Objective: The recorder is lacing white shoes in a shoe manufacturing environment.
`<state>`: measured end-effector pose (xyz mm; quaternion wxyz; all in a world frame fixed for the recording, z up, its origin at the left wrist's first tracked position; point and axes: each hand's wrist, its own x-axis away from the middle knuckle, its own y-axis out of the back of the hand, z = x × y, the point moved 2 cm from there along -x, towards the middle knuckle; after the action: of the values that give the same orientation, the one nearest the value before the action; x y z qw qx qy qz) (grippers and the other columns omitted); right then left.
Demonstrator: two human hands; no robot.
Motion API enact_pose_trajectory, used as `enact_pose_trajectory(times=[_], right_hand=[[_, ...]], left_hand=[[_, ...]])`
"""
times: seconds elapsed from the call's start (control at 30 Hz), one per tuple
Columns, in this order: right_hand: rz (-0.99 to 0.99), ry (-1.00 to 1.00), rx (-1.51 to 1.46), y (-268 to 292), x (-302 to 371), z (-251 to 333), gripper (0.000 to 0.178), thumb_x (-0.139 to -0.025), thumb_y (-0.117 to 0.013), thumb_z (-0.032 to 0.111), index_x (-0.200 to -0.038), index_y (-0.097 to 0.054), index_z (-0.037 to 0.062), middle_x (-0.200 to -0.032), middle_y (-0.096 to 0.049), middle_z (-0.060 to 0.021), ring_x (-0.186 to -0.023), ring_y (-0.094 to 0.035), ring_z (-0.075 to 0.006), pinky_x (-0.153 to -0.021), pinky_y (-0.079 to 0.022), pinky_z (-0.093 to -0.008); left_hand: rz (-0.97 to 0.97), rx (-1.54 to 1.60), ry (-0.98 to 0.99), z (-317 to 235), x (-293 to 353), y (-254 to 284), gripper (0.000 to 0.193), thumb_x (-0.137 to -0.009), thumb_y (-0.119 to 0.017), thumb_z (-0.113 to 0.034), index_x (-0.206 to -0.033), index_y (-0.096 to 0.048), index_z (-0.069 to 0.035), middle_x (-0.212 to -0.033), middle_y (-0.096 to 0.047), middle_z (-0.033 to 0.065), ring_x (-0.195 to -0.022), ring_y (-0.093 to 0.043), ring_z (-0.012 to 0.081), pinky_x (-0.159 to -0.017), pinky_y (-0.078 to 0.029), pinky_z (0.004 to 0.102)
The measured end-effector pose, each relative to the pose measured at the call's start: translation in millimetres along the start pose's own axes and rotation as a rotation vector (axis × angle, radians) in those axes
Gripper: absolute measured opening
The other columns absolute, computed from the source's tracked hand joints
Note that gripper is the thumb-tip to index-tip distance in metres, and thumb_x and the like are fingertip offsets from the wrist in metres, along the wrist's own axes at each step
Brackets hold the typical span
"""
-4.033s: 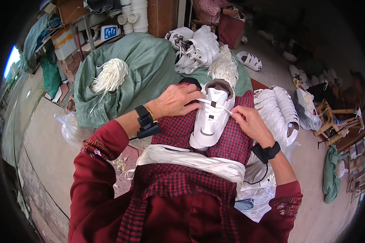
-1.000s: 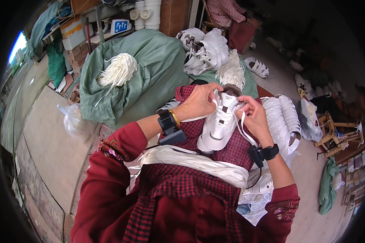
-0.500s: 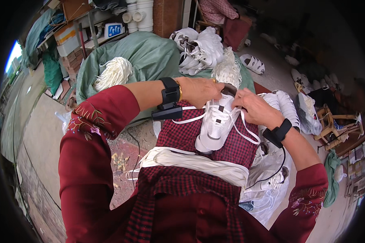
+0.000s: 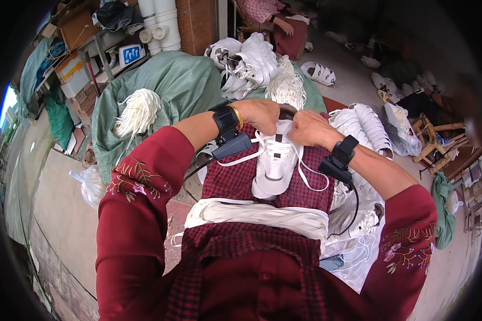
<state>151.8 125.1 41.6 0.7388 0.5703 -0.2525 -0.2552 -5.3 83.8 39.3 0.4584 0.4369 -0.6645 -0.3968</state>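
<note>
A white sneaker (image 4: 273,170) lies on my checked lap, toe toward me. My left hand (image 4: 260,115) is closed on the left side of its collar, the thumb pressed down by the upper eyelets. On the other side my right hand (image 4: 311,129) is closed, fingers pinched at the eyelet edge on a white shoelace (image 4: 311,183). That lace hangs in a loop to the right; another length runs out left under my left hand. The fingertips of both hands are partly hidden. Across my lap lies a thick bundle of white laces (image 4: 251,213).
A green sack (image 4: 185,80) ahead carries a lace bundle (image 4: 137,113) and a pile of white shoes (image 4: 257,61). More laced shoes (image 4: 367,125) stand at my right beside a wooden stool (image 4: 431,139). A seated person (image 4: 284,27) is at the back.
The view has shifted slightly. My right hand has come in closer to the shoe's eyelets, and my left thumb now presses lower on the shoe.
</note>
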Motion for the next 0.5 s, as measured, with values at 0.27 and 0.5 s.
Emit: enact_pose_trajectory(times=[0.27,0.5], right_hand=[[0.250,0.266,0.259,9.2,5.7,1.9,0.019,-0.075,-0.060,0.015,-0.070,-0.067,-0.0026,-0.069,-0.065,-0.0208,-0.070,-0.067,-0.0365,-0.063,-0.051,-0.0460],[-0.306,0.322,0.030,3.4,-3.7,0.6,0.019,-0.081,-0.061,0.013,-0.073,-0.069,-0.0024,-0.072,-0.067,-0.0207,-0.072,-0.067,-0.0355,-0.066,-0.051,-0.0457]], left_hand=[[-0.074,0.106,-0.081,2.2,2.2,-8.6,0.013,-0.069,-0.066,-0.012,-0.067,-0.065,0.001,-0.066,-0.065,0.0105,-0.063,-0.061,0.0195,-0.059,-0.048,0.0370],[-0.208,0.143,-0.087,8.4,5.2,-21.4,0.014,-0.071,-0.064,-0.011,-0.068,-0.065,0.003,-0.069,-0.066,0.0140,-0.066,-0.063,0.0229,-0.063,-0.050,0.0382]])
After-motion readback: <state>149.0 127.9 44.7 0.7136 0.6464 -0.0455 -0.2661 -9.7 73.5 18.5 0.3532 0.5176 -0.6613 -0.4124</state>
